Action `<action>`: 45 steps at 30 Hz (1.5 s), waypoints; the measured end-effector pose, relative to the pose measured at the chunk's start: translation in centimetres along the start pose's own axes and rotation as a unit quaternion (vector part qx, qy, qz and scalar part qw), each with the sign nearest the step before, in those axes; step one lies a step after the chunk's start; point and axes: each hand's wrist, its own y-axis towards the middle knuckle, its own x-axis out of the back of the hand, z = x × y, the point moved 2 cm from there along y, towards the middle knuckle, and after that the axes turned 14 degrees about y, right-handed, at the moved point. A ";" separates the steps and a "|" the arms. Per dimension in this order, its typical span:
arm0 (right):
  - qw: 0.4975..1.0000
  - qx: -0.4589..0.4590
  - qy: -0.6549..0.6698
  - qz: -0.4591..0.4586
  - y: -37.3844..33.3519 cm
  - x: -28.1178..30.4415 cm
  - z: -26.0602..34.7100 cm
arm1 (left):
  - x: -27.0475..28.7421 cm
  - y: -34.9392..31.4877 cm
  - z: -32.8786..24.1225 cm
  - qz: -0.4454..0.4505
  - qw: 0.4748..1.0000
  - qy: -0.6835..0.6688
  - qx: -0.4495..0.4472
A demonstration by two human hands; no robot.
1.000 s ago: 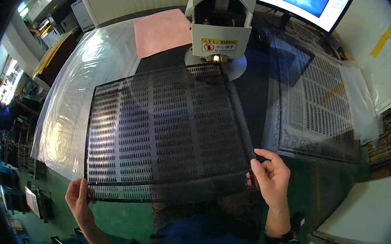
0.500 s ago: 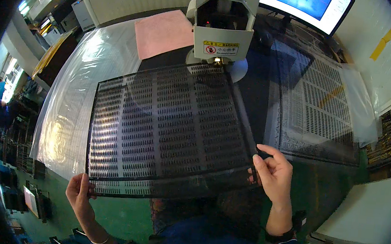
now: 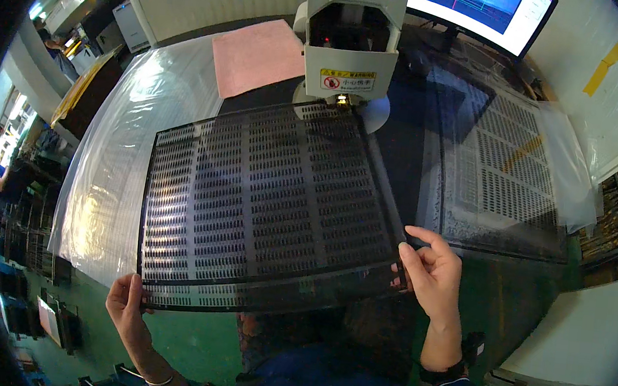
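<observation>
Both my hands hold a dark, see-through film sheet (image 3: 279, 197) patterned with rows of small marks in several columns. My left hand (image 3: 128, 309) pinches its near left corner, thumb on top. At the near right corner my right hand (image 3: 429, 274) grips the edge between thumb and fingers; some fingertips show through the sheet. The sheet's far edge lies under the head of a pale grey inspection machine (image 3: 350, 63), where a small light (image 3: 342, 100) glows. Its near edge hangs out over the table's front, toward my body.
Clear plastic sheeting (image 3: 116, 152) covers the table's left side, and a pink cloth (image 3: 257, 58) lies beside the machine. Another patterned film sheet (image 3: 508, 167) rests on the right. A monitor (image 3: 482, 12) stands behind it. People are visible at far left.
The picture on the monitor has changed from plain blue to one with a dark area and lines. My hands and the film sheet have barely moved.
</observation>
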 end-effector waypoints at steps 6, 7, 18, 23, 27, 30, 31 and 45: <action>1.000 -0.011 0.014 -0.003 0.1 0.0 0.1 | -0.1 0.1 0.3 -0.002 1.000 -0.014 -0.008; 1.000 -0.011 0.014 -0.002 0.1 0.0 0.2 | -0.1 0.1 0.3 -0.002 1.000 -0.014 -0.008; 0.999 -0.038 0.024 -0.007 0.3 0.0 0.2 | -0.1 0.3 0.6 -0.003 1.000 -0.011 -0.006; 0.999 -0.043 0.024 -0.007 0.4 0.0 0.4 | -0.3 0.2 0.2 -0.007 1.000 -0.008 -0.015; 0.999 -0.048 0.024 -0.004 0.4 0.0 0.4 | -0.1 0.3 0.6 -0.005 1.000 -0.007 -0.011; 0.999 -0.048 0.022 -0.007 0.3 0.0 0.3 | -0.2 0.2 0.2 -0.007 1.000 -0.009 -0.007; 0.999 -0.048 0.022 -0.007 0.3 0.0 0.3 | -0.2 0.2 0.2 -0.007 1.000 -0.009 -0.007; 0.999 -0.046 0.022 -0.006 0.4 0.0 0.3 | -0.1 0.4 0.9 0.000 0.999 -0.030 -0.011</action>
